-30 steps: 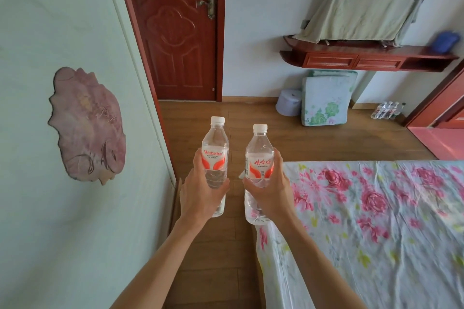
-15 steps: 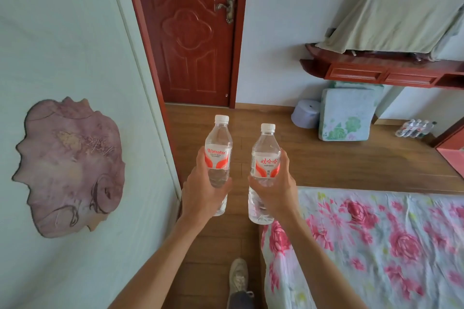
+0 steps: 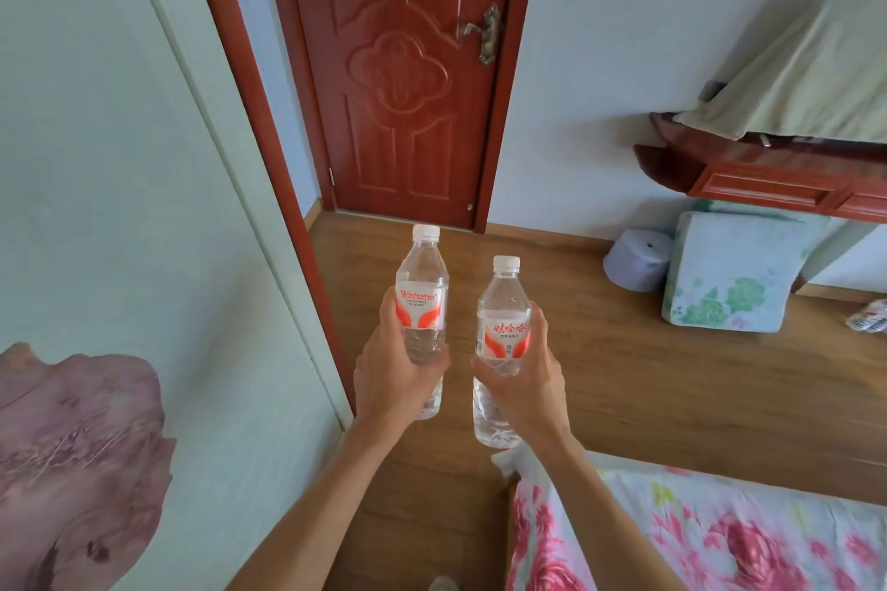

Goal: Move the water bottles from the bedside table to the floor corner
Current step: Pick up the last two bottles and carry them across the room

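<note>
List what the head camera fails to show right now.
Head view only.
1. Floor bottles: cut off by the right edge, count unclear.
2. Whatever sits under the green cloth on the shelf: covered.
3. Part of the left bottle: hidden by the left hand; likewise the right bottle by the right hand.
4. Bedside table: out of frame.

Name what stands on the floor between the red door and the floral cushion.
A pale grey round tub sits close beside the floral cushion; the rest is bare wood floor, per the head view.
</note>
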